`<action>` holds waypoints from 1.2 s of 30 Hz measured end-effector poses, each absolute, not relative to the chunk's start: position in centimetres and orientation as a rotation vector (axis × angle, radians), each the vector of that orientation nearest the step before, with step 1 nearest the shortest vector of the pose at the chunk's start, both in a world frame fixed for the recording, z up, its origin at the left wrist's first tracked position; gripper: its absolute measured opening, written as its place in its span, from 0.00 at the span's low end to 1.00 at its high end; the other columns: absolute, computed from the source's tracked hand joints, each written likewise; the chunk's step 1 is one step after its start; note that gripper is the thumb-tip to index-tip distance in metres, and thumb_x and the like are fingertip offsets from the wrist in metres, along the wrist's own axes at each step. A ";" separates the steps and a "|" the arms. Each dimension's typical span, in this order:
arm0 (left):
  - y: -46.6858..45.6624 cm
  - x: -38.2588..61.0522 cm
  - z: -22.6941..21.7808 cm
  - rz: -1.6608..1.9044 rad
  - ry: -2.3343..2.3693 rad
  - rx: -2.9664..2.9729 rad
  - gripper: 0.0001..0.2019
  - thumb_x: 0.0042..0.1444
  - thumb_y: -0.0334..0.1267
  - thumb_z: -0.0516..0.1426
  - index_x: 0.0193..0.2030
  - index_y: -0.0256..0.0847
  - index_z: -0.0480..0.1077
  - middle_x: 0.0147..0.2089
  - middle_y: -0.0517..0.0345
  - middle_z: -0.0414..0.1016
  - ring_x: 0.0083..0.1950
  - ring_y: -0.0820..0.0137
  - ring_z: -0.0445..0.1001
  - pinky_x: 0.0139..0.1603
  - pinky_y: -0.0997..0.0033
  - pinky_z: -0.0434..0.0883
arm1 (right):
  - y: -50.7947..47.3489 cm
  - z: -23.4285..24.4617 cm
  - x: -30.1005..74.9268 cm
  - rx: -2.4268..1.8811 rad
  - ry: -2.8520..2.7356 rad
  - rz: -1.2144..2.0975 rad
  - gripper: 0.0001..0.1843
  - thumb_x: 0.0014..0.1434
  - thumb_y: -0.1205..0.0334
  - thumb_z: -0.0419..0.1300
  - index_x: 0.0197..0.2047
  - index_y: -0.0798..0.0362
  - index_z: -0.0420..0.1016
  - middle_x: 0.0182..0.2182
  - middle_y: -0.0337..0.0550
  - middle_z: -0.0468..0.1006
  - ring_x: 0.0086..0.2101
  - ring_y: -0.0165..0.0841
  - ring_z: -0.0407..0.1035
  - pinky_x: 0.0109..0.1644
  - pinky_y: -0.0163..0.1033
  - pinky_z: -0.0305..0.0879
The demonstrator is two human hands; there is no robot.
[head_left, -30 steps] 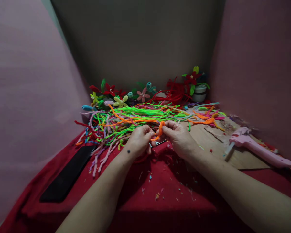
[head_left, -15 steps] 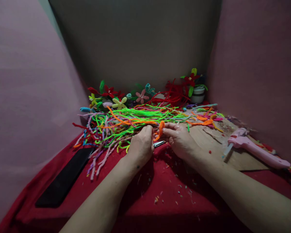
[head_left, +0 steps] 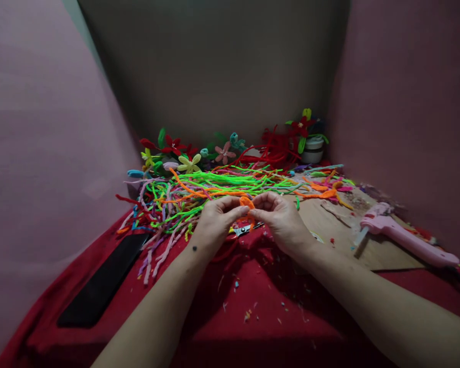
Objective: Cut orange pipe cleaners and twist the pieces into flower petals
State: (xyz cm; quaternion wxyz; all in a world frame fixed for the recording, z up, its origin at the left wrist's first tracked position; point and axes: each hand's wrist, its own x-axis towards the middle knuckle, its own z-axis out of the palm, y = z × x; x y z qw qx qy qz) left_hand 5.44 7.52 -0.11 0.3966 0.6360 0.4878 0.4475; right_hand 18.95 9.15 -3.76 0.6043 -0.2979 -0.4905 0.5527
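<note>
Between my two hands is a bent orange pipe cleaner point(head_left: 247, 203), looped on itself. My left hand point(head_left: 218, 220) pinches its left side between thumb and fingers. On the other side, my right hand point(head_left: 278, 217) grips it with thumb and fingertips. Just below lies a pair of scissors point(head_left: 242, 231), its metal part showing and the rest partly covered by my left hand. A heap of loose pipe cleaners point(head_left: 230, 180), many of them bright green, spreads behind my hands.
A pink glue gun point(head_left: 402, 232) rests on a cardboard sheet point(head_left: 318, 217) at the right. On the left lies a flat black object point(head_left: 103, 280). Finished pipe-cleaner flowers point(head_left: 189, 163) and a small white pot point(head_left: 313, 150) stand at the back. Scraps dot the red cloth point(head_left: 264, 301).
My left hand has turned, its thumb now facing the right hand. The orange loop has shifted slightly left between the fingertips, and more of the scissors shows below.
</note>
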 end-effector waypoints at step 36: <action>8.0 4.7 -0.6 1.070 0.963 1.545 0.08 0.45 0.37 0.60 0.29 0.38 0.65 0.19 0.68 0.63 0.16 0.82 0.57 0.17 0.81 0.53 | 8.4 -2.7 19.4 -0.716 -1.217 1.353 0.12 0.37 0.68 0.65 0.25 0.54 0.65 0.16 0.31 0.68 0.18 0.24 0.63 0.24 0.32 0.61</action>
